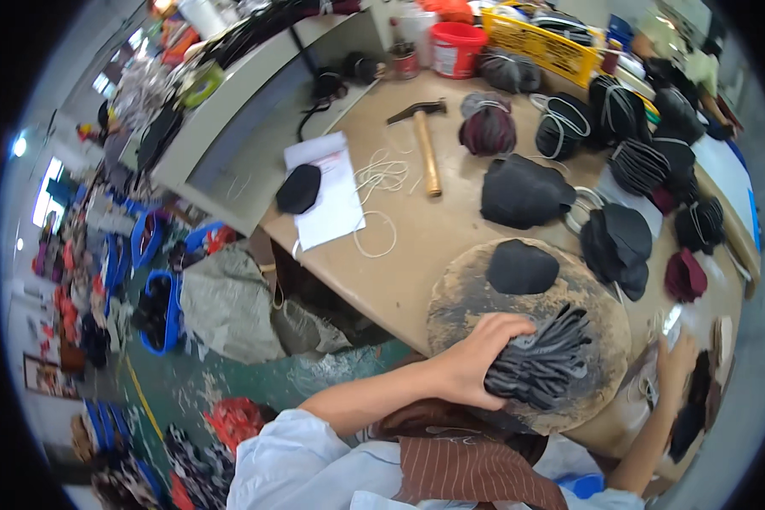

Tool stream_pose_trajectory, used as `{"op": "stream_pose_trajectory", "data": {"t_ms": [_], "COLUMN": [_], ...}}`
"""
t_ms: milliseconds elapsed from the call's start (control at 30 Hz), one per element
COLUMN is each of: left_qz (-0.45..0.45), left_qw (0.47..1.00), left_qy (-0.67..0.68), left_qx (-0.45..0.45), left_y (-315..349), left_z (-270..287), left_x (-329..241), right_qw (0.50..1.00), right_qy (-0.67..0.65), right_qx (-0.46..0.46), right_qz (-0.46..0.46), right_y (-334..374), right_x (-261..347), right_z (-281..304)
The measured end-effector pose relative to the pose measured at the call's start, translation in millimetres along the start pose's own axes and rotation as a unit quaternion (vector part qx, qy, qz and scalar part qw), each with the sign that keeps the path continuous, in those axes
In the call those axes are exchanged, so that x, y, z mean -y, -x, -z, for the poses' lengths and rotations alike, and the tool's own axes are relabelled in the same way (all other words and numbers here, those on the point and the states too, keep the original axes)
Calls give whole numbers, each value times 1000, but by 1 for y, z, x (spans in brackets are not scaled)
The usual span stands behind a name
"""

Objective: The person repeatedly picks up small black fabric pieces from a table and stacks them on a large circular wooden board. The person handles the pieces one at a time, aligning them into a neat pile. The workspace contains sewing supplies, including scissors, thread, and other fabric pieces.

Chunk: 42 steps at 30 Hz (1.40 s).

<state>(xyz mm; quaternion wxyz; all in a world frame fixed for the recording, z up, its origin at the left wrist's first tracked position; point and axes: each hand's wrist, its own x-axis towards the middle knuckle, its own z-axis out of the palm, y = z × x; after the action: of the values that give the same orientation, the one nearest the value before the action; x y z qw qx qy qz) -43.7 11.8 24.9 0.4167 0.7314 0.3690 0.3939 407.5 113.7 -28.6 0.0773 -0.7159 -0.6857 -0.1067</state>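
My left hand (478, 357) is closed around a thick stack of dark grey cut pieces (542, 361), their layered edges fanned upward. The stack rests over a round, worn wooden block (450, 302). One flat black piece (523, 267) lies on the block just beyond the stack. Off to the right, my right hand (677, 361) reaches down by some loose white cord (642, 382). A small shiny whitish thing (671, 320) shows at its fingertips. Whether those fingers grip anything is too small to make out.
A hammer (427, 153), loose white string (382, 172) and a paper sheet (331, 200) under a black piece lie on the table. Black pieces (527, 192) and tied bundles (561, 126) crowd the far right. Behind stand a red bucket (457, 51) and a yellow crate (540, 44).
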Motion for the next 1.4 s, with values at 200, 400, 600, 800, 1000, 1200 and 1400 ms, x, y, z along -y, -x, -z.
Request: {"op": "stream_pose_trajectory", "data": {"t_ms": [200, 400, 600, 800, 1000, 1200, 1400], "left_qz": [230, 322, 280, 150, -62, 11, -46], "left_qw": [764, 750, 862, 986, 975, 917, 905], "left_qy": [592, 540, 301, -62, -212, -394, -422], "left_qx": [112, 208, 297, 23, 9, -55, -20], "left_y": [-38, -133, -224, -223, -115, -46, -39], "left_z": [-25, -62, -95, -144, -72, 14, 25], "left_x": [-8, -14, -43, 9, 18, 48, 66], "right_qw": [612, 550, 656, 760, 810, 858, 907], "right_qy": [-766, -822, -745, -598, -560, -510, -417], "right_qx": [195, 147, 28, 17, -72, 39, 43], "right_qz": [29, -22, -116, -253, -162, -46, -49], "right_y": [50, 47, 45, 1, 1, -12, -20], "right_x": [123, 101, 58, 42, 34, 37, 32], "right_z": [89, 114, 118, 49, 35, 79, 89]}}
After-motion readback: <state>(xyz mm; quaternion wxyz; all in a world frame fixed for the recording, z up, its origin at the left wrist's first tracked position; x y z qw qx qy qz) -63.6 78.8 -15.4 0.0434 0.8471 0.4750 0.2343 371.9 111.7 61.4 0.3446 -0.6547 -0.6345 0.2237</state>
